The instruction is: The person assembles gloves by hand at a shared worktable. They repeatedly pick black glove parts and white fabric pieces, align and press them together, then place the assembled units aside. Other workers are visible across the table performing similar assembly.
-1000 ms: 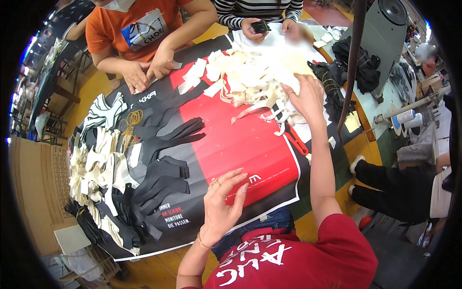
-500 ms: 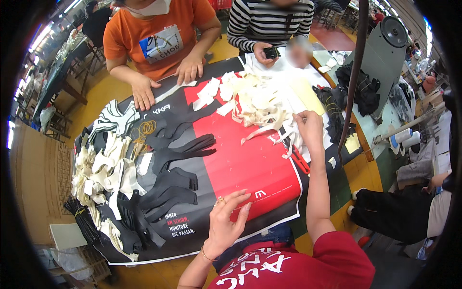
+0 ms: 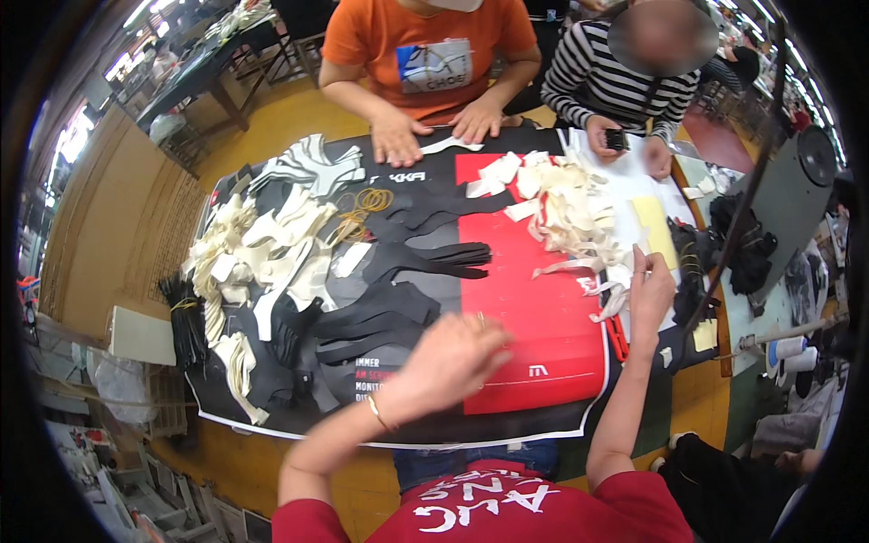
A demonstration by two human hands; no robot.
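Note:
My left hand (image 3: 457, 357) hovers over the black and red printed sheet (image 3: 507, 317), near several stacked black fabric pieces (image 3: 425, 262). It is smeared by motion, so its fingers cannot be read. At the right end of a heap of cream fabric strips (image 3: 575, 208), my right hand (image 3: 654, 294) has thumb and fingertips pressed together. Whatever lies between those tips is too small to make out against the white strips behind. Beside that wrist lies a red-handled tool (image 3: 618, 339), partly covered by strips.
Cream cut pieces (image 3: 262, 244), yellow rubber bands (image 3: 367, 206) and white-and-grey pieces (image 3: 312, 167) cover the left side. Across the table, one person's hands (image 3: 398, 138) rest by a white strip; another in striped sleeves holds a small dark object (image 3: 615, 139). Dark bundles (image 3: 690, 262) lie right.
The view has swung, shifting the table rightward in the picture. My left hand has moved up over the sheet toward the black pieces, its fingers now blurred. The right stays by the cream strips.

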